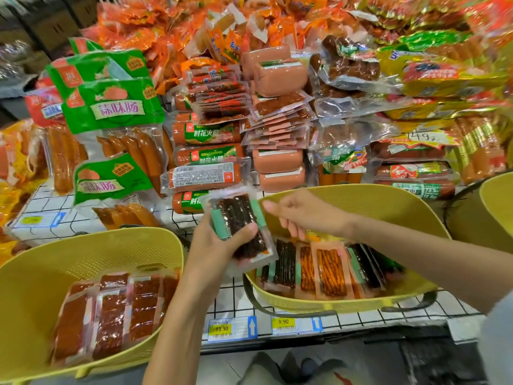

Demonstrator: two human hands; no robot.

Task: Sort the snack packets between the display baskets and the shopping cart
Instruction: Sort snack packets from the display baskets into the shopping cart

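Note:
My left hand (213, 243) grips a small stack of clear packets of dark snack strips with green edges (238, 223), held between the two yellow baskets. My right hand (299, 215) hovers just right of that stack with fingers loosely curled, holding nothing, above the right yellow basket (361, 195). That basket holds a row of upright packets, some dark with green edges (286, 263) and some orange with pink edges (330, 270). The left yellow basket (91, 251) holds several flat red-brown packets (111, 312).
Behind the baskets the display shelf is piled with sausages in green bags (111, 107), ham rolls (205, 154), pink blocks (280, 76) and stacked thin packets (277, 126). Price tags reading 13.90 (222, 328) and 9.90 (283, 322) line the front edge. A third yellow basket (497, 201) is at the right.

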